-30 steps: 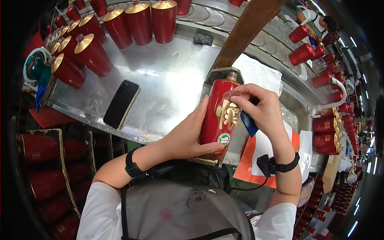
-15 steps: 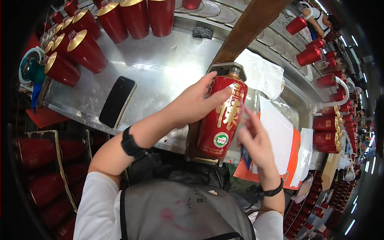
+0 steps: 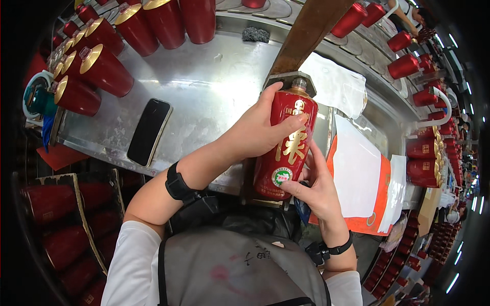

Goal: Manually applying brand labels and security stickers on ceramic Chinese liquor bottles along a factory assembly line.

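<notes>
A red bottle point(image 3: 286, 148) with gold characters, a round green-and-white label and a clear stopper lies tilted against a dark holder point(image 3: 278, 77) at the metal table's front edge. My left hand point(image 3: 270, 125) wraps its upper body, thumb across the front and fingers going behind. Lower down, my right hand point(image 3: 314, 188) grips the bottle's right side; its thumb lies by the round label and its other fingers are partly hidden behind. Something dark blue shows just below my right hand, too covered to make out.
A black phone point(image 3: 149, 131) lies on the metal table point(image 3: 204, 76). Several red bottles point(image 3: 107, 70) with gold shoulders stand at the far left. White and orange papers point(image 3: 357, 173) lie to the right. A brown post point(image 3: 303, 35) rises behind the holder, before a conveyor carrying bottles.
My right hand has moved in from beside the bottle and closed on its lower right side. The left hand keeps its hold. Bottles on the conveyor have shifted.
</notes>
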A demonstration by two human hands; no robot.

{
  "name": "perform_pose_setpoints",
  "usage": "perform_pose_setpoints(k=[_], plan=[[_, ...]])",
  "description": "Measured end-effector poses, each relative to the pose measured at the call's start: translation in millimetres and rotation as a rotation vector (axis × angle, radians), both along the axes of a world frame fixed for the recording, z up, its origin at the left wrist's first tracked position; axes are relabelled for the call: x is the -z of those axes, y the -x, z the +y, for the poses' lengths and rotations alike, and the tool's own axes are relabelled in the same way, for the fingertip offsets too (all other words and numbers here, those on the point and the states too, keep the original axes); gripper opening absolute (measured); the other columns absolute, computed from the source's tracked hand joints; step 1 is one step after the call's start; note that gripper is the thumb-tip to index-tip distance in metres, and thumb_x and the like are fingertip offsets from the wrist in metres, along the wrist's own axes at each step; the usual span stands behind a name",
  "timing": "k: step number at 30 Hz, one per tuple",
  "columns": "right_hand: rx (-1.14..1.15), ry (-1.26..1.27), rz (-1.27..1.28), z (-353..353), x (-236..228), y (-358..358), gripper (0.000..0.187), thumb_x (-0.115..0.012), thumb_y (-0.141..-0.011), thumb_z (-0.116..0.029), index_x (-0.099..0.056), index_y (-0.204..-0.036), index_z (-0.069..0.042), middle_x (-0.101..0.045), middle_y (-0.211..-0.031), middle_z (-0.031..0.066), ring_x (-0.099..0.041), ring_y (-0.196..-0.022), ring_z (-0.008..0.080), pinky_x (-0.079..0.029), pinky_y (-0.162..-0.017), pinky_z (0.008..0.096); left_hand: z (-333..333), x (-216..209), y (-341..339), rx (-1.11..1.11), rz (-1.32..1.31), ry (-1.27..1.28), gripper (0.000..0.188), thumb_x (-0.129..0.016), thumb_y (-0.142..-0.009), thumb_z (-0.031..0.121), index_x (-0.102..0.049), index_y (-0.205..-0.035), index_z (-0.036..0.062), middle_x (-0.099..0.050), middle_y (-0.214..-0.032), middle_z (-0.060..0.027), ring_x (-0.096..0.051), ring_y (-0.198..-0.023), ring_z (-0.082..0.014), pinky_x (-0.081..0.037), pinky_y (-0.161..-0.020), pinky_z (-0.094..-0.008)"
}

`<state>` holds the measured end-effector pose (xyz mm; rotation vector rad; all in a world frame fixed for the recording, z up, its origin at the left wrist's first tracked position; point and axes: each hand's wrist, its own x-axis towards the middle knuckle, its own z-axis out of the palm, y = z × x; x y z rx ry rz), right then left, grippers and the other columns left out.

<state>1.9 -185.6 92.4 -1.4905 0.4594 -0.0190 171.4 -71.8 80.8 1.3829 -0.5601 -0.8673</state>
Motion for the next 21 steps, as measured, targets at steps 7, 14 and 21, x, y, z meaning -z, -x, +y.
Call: perform_pose_setpoints(k=[7, 14, 21], plan=[[0.081, -0.09, 0.013, 3.3, -2.4, -5.8, 0.087, -0.073, -0.084, -0.004, -0.018, -0.151, 0.004, -0.052, -0.132, 0.017, -0.06, -0.101, 0.0143, -0.05, -0.088, 0.029, -0.4, -0.1, -3.7, -0.003, -0.006, 0.003, 0.093, -0.066, -0.09, 0.042, -0.013, -0.148, -0.009, -0.053, -0.131, -0.0248, -0.057, -0.118, -0.0265, -0.047, -0.098, -0.035], [0.103, -0.14, 0.014, 5.6, -4.7, -7.5, 0.088, -0.074, -0.082, -0.004, -0.02, -0.15, 0.004, -0.052, -0.132, 0.0174, -0.061, -0.106, 0.0168, -0.05, -0.091, 0.0307, -1.5, 1.7, -2.8, -0.024, -0.063, -0.007, 0.089, -0.064, -0.092, 0.043, -0.018, -0.147, -0.0089, -0.055, -0.129, -0.025, -0.059, -0.116, -0.0271, -0.047, -0.097, -0.0352], [0.098, -0.1, 0.022, 4.0, -1.6, 0.6, 0.079, -0.068, -0.088, -0.004, -0.021, -0.151, 0.002, -0.053, -0.132, 0.0155, -0.06, -0.104, 0.0149, -0.049, -0.088, 0.0274, 6.0, 12.8, 3.9, -0.057, -0.005, 0.043, 0.09, -0.064, -0.091, 0.045, -0.018, -0.149, -0.007, -0.053, -0.132, -0.0258, -0.056, -0.119, -0.0265, -0.046, -0.098, -0.0346]])
